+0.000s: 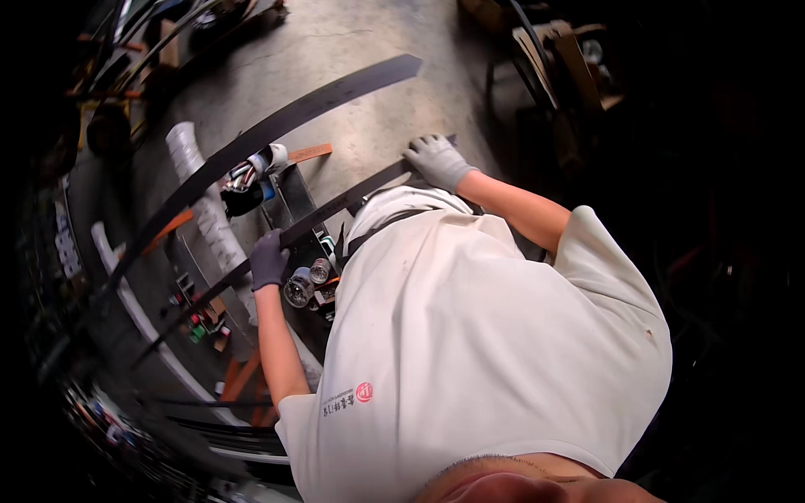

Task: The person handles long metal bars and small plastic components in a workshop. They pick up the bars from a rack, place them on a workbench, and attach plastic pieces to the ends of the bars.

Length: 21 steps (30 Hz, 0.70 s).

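Strip (335, 208), long and dark, slants up to the right, held at two places: the gloved left hand (268, 258) has its grip curled around the middle, the gloved right hand (438, 162) near the upper end. Beyond it stretches a wider dark bar (335, 92).

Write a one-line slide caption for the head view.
Left hand and right hand, both gloved, hold one long dark bar beside a second dark strip.

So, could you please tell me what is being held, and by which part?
A long dark flat strip: the right hand grips it near one end, the left hand partway along.
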Available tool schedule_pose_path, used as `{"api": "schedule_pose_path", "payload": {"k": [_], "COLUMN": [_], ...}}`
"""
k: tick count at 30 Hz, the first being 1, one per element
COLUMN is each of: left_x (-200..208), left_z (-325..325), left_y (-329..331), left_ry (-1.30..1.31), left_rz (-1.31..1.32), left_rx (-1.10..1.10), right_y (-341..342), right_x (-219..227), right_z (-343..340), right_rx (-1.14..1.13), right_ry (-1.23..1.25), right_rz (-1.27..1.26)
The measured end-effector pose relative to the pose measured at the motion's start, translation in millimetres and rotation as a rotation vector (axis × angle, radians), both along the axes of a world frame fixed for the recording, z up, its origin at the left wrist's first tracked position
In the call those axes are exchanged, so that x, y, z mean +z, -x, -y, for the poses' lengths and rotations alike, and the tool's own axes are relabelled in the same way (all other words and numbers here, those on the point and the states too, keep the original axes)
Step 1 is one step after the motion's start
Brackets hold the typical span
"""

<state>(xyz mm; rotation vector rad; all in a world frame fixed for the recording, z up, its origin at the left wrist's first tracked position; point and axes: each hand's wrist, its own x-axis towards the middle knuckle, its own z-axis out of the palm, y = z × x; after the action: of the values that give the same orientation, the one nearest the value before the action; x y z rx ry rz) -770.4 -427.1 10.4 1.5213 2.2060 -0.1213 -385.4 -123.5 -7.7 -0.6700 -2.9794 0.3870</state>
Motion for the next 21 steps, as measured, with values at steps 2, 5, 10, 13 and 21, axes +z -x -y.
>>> {"api": "schedule_pose_path", "payload": {"k": [2,5,10,13,21], "left_x": [4,12,14,8,16], "left_z": [-14,-15,-8,-3,-12], "left_y": [0,-13,-17,-15,-19], "left_ry": [0.042,0.106,0.12,0.085,0.125], "left_rz": [0.02,0.006,-0.014,-0.058,-0.008], "left_rx": [-0.011,0.025,0.054,-0.004,0.059], "right_y": [-1,-3,0,0,-7], "right_x": [-2,10,0,-6,12], "right_z": [2,7,10,6,-32], "right_rx": [-0.018,-0.027,-0.038,-0.025,0.121], "right_ry": [0.02,0.042,0.02,0.034,0.134], "right_rz": [-0.014,0.005,-0.096,-0.074,-0.126]}}
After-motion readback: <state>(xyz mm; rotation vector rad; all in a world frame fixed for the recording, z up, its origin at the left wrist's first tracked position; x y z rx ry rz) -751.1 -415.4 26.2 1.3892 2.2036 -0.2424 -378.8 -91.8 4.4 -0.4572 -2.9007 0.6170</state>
